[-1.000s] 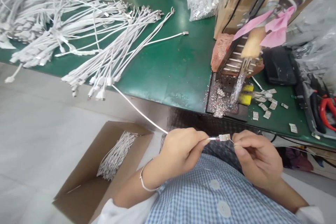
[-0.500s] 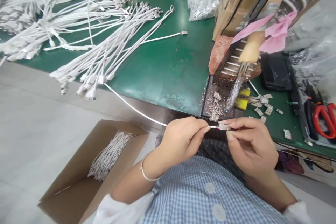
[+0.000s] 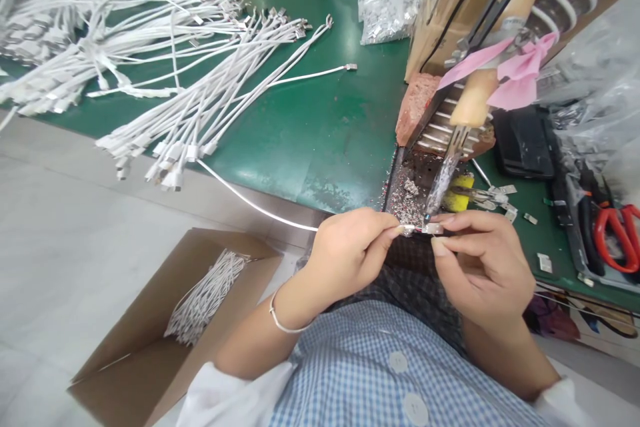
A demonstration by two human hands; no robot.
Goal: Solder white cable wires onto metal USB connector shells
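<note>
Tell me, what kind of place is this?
Probably a small cable-making workshop: heaps of white cables on a green bench, a soldering iron, the left hand pinching one cable, the right hand its metal plug.

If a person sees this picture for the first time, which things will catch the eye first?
Low in the middle, the left hand pinches a white cable and the right hand pinches its metal connector. A big heap of white cables sprawls over the green table at upper left, and a cardboard box stands on the floor below.
</note>
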